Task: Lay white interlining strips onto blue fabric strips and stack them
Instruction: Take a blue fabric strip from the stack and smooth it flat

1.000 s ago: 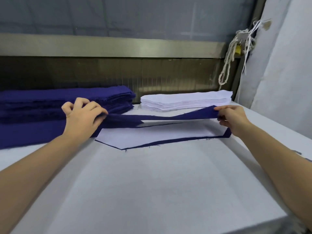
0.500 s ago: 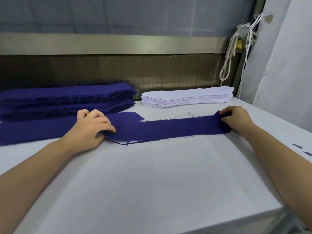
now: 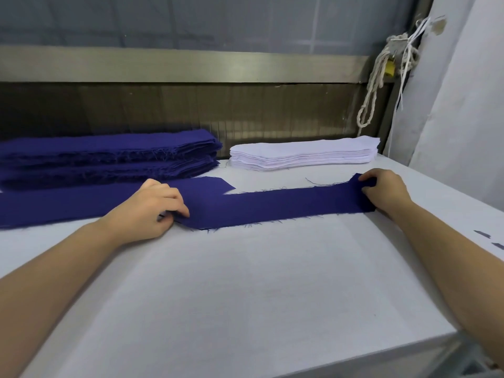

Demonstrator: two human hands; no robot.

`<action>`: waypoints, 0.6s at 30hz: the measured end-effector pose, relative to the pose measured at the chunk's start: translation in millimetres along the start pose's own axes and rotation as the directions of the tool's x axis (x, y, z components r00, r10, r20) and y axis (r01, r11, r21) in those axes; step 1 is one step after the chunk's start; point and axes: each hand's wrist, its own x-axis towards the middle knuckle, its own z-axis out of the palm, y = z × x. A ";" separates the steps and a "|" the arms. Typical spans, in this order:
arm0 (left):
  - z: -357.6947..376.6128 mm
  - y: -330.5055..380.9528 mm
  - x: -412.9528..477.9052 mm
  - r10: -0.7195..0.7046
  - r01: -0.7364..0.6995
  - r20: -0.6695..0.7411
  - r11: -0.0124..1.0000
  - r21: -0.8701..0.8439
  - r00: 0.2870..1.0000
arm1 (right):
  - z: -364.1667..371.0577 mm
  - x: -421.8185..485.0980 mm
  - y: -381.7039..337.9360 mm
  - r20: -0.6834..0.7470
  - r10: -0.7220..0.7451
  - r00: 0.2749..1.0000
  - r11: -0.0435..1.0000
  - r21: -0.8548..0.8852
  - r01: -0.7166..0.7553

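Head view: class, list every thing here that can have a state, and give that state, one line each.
Blue fabric strip: lying on the table, held at both ends.
Left hand: pinches the strip's left end.
Right hand: grips the strip's right end.
White interlining stack: piled, untouched.
Blue fabric pile: stacked, edges frayed.

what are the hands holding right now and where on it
Both hold the blue fabric strip lying on the table: the left hand pinches its left end, the right hand grips its right end.
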 end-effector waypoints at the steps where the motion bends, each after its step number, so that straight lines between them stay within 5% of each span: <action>1: 0.3 -0.4 -0.2 -0.002 0.002 0.007 1.000 -0.004 1.000 | 0.1 -0.1 -0.1 0.001 0.002 1.000 1.000 -0.004 -0.002; 9: 0.1 -0.5 -0.5 -0.020 0.021 0.049 1.000 -0.007 0.999 | 1.5 1.0 1.3 -0.014 -0.012 1.000 0.999 -0.047 0.012; 18: -6.3 5.2 1.4 -0.204 0.233 0.209 0.965 -0.122 0.956 | 4.7 1.6 -0.1 -0.003 -0.058 0.998 0.980 -0.193 0.056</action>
